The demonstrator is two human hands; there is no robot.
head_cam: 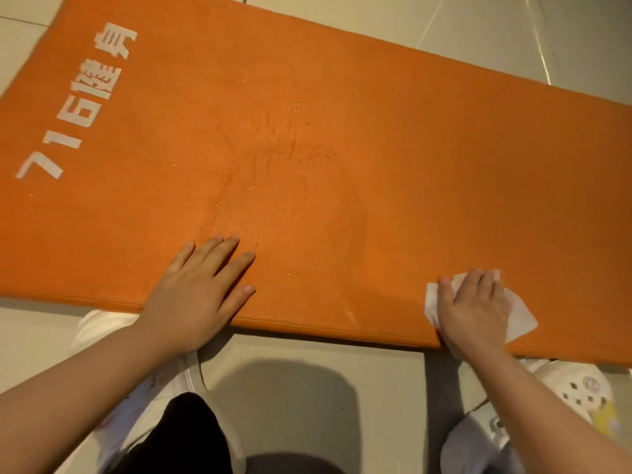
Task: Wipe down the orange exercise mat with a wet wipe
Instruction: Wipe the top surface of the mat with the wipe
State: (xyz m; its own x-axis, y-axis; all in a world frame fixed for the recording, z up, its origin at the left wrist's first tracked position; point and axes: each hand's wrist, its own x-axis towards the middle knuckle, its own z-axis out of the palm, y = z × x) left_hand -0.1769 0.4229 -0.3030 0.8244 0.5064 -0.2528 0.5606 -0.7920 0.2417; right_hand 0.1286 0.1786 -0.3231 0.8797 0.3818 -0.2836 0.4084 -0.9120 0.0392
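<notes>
The orange exercise mat (342, 131) lies flat on the tiled floor and fills most of the view, with white printed characters at its left end. Shiny damp streaks mark its middle. My left hand (198, 292) rests flat on the mat's near edge, fingers straight and spread. My right hand (473, 311) presses a crumpled white wet wipe (519, 318) onto the mat at the near edge, to the right. The wipe shows on both sides of that hand, and the fingers lie over it.
Pale floor tiles (307, 388) surround the mat. My white clog shoes sit just below the mat's near edge, one at the left (102, 323) and one at the right (581, 388). My dark trouser leg (184, 436) is at the bottom.
</notes>
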